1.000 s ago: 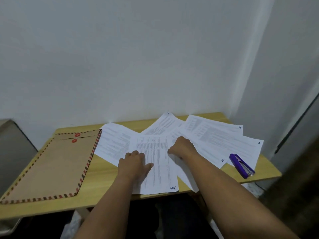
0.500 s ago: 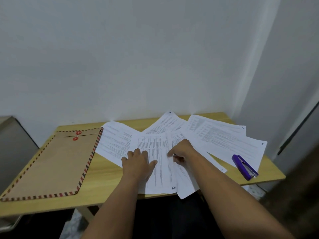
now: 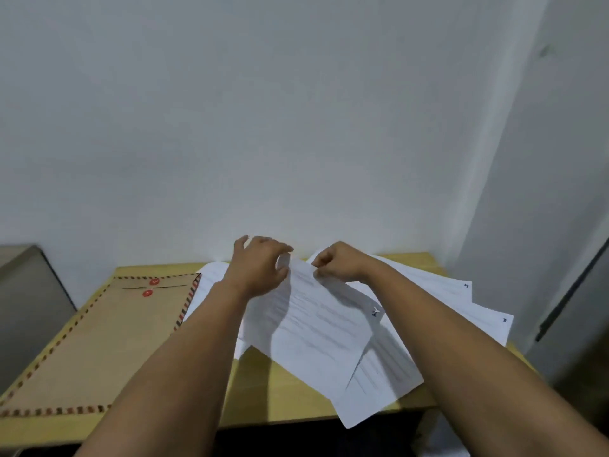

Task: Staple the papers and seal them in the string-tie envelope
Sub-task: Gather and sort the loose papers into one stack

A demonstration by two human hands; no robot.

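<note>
Sheet (image 3: pixel 316 324), pressed flat a second ago, now raised off the bench (image 3: pixel 250 390), pinched at its top edge by the right hand (image 3: pixel 339 265), left hand (image 3: pixel 260 268) spread open beside it; gathering judged begun, envelope (image 3: pixel 99 341) lying left.

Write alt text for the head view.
Right hand pinches the top edge of a printed sheet, lifted above scattered papers on a wooden table; left hand curls at the same edge. A string-tie envelope lies flat at left.

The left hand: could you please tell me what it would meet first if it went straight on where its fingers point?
Likely the top edge of the lifted sheet that the right hand pinches; depth there is unclear.
</note>
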